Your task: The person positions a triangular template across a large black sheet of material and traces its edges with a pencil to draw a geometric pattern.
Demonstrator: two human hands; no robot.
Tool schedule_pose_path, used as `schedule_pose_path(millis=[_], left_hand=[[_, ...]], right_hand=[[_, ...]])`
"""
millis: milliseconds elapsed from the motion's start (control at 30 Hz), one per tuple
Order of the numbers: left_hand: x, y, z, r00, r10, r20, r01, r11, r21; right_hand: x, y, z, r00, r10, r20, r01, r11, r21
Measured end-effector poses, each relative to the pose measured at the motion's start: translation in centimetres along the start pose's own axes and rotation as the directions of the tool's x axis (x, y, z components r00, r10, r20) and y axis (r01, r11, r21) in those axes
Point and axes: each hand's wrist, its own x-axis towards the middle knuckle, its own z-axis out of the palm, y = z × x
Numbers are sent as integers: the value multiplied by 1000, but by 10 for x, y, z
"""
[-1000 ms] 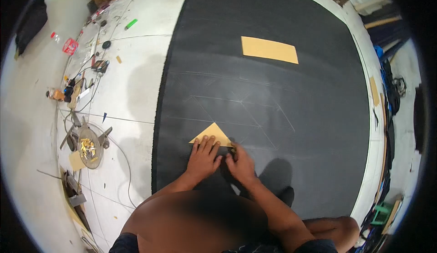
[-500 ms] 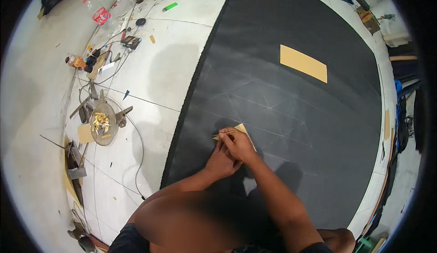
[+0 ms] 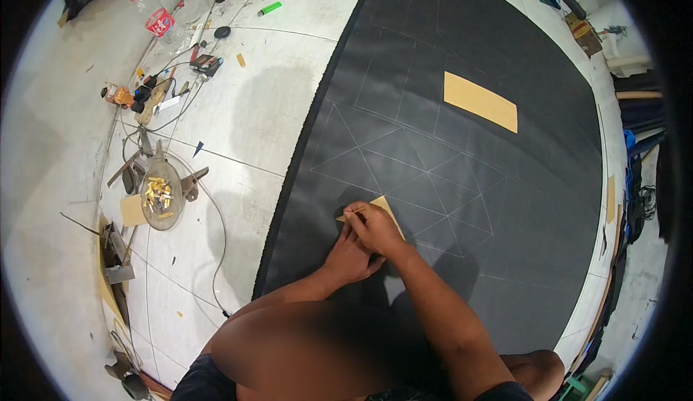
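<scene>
My right hand is closed in a pinch around a thin, light-coloured pen-like stick. It sits over a tan card piece lying on a wide black sheet. Just below and left of it, my left hand rests on the card with its fingers stretched forward, partly covered by the right hand. Most of the card is hidden under both hands. Thin pale lines forming triangles are drawn on the sheet beyond the hands.
A larger tan card lies farther up the sheet. On the white tiles to the left are a glass dish of cigarette butts, a cable, a green lighter and a plastic bottle. Dark fabric lines the right side.
Both hands and the card stay nearly in place; the right hand has shifted very slightly left. The pale lines look clearer now.
</scene>
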Motion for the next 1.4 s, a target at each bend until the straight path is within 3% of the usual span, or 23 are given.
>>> schedule_pose_path(millis=[167, 233, 267, 333, 433, 633, 1067, 1133, 1267, 1333, 1367, 1400], left_hand=[[3, -1, 2, 996, -13, 89, 13, 1000, 2], [2, -1, 6, 996, 34, -79, -24, 993, 119], [1, -1, 8, 996, 33, -82, -24, 993, 115], [0, 0, 6, 993, 63, -99, -41, 977, 211], [1, 6, -2, 1000, 19, -19, -15, 976, 217], [0, 5, -1, 991, 70, -112, -46, 978, 204], [0, 4, -3, 998, 48, -41, -38, 975, 218], [1, 1, 2, 997, 54, -46, -42, 972, 231], [4, -2, 5, 993, 71, -89, -56, 984, 169], [6, -1, 1, 993, 71, -94, -57, 988, 145], [7, -1, 0, 993, 72, -94, -58, 988, 144], [10, 3, -7, 999, 45, -21, -40, 979, 202]], right_hand=[[-3, 2, -5, 996, -85, 21, 86, 996, -26], [-5, 12, -6, 981, -173, -92, 155, 972, -179], [-7, 18, -11, 981, -172, -89, 154, 971, -182], [-7, 19, -28, 987, 50, -151, -66, 993, -102], [-8, 28, -39, 957, 110, -270, -142, 985, -101], [-6, 34, -38, 924, 102, -369, -161, 978, -134], [-11, 28, -30, 916, 126, -380, -178, 978, -105], [-15, 26, -23, 962, -177, -210, 57, 877, -477], [-13, 12, -10, 954, -290, -83, 238, 893, -383], [-13, 8, -9, 968, -198, -152, 166, 965, -203], [-16, 8, -12, 968, -197, -152, 164, 965, -204], [-23, 1, -22, 963, -21, -269, 23, 1000, 4]])
